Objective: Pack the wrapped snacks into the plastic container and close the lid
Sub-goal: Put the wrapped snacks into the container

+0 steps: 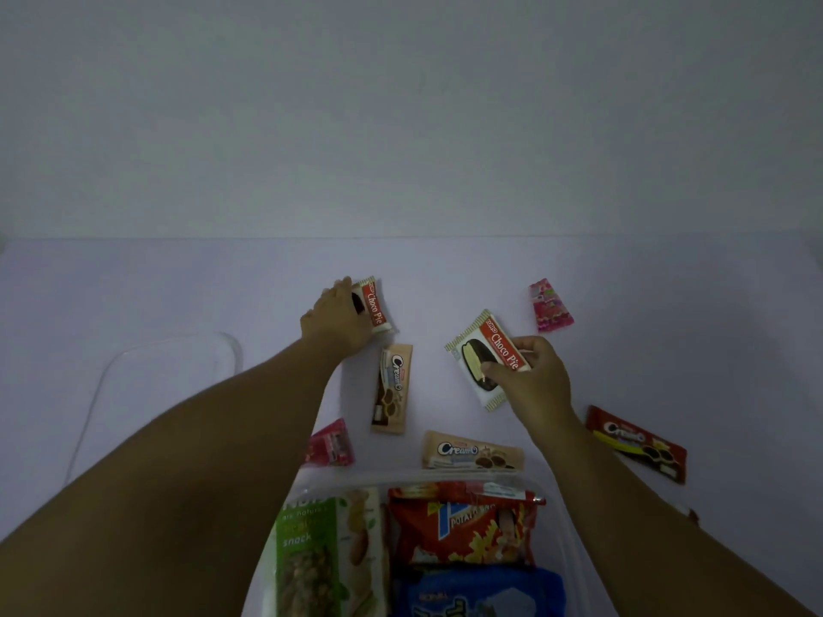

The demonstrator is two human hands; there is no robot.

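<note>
Container: I see the clear plastic container (559,518) at the near edge, centre, open, already holding a green snack bag (325,558), a red potato-snack bag (467,523) and a blue pack (481,594).
Lid: the clear lid (169,371) lies flat on the table (668,305), left of the container, partly behind my left arm.
Right hand: my right hand (530,380) pinches a Choco Pie (481,358) by its near-right edge, thumb on top; it looks lifted off the table, though I can't be sure.
Left hand: my left hand (334,318) grips a second Choco Pie (372,305) further away, fingers curled over its left side.
Loose snacks: two beige Cream-O packs (392,389) (472,454), a dark red Cream-O pack (637,443) at right, two pink packets (550,305) (332,445).
Risk: I judge the edge pinch weak; the slick wrapper could slip during the carry.
Risk two: the container looks crowded; pies stacked high could stop the lid seating.
</note>
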